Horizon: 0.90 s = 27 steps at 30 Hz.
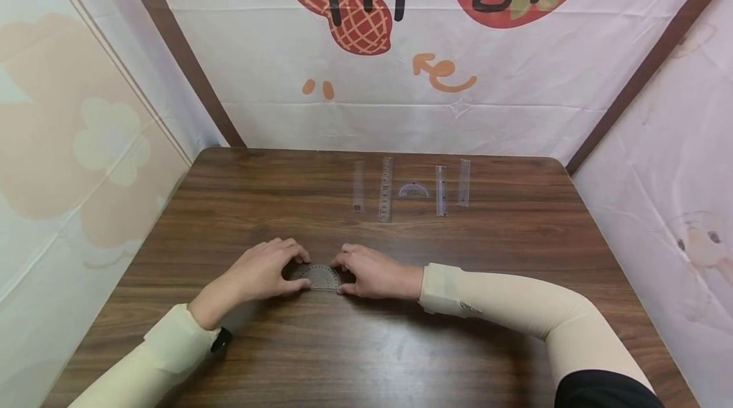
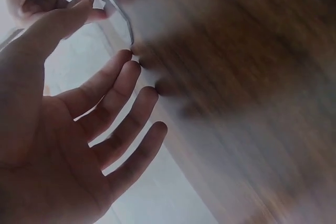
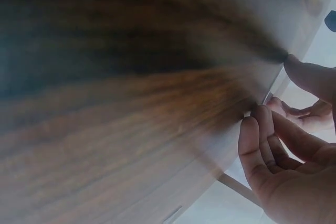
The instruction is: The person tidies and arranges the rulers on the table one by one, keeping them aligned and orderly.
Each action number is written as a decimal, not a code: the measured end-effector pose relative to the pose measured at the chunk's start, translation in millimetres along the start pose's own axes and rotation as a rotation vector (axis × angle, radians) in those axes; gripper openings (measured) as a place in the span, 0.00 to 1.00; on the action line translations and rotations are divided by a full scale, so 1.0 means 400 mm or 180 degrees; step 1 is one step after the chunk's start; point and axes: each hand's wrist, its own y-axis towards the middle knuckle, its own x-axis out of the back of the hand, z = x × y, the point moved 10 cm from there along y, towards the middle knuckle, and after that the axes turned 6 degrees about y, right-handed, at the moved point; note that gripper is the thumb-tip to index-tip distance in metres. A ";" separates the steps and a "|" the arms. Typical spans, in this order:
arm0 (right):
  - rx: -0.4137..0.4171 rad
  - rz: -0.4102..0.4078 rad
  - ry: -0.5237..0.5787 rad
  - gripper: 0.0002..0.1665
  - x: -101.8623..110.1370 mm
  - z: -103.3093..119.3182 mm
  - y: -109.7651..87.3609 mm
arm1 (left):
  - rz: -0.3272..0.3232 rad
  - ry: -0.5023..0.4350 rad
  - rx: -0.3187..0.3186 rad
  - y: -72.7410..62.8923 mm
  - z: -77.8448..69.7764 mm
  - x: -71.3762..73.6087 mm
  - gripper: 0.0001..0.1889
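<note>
- Clear protractor: flat on wood-grain table, between both hands.
- Left hand: open, fingers loosely spread, thumb and fingertips at protractor's left side.
- Right hand: open, thumb and fingers apart, tips at its right side.
- Farther back: four clear rulers, two each side of purple-marked protractor.

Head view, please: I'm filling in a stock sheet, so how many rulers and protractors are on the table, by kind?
Straight rulers: 4
Protractors: 2
Total: 6
</note>
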 end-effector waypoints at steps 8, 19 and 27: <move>0.0064 -0.0025 0.0181 0.31 0.006 -0.001 -0.016 | 0.0007 0.0067 0.0012 0.024 0.000 0.000 0.19; -0.0006 -0.0190 0.0353 0.31 0.040 -0.052 -0.032 | -0.0057 0.0011 -0.0051 0.089 -0.013 0.015 0.23; -0.0160 -0.0382 0.0154 0.30 0.081 -0.105 -0.054 | -0.0120 -0.0112 -0.0071 0.149 -0.042 0.030 0.29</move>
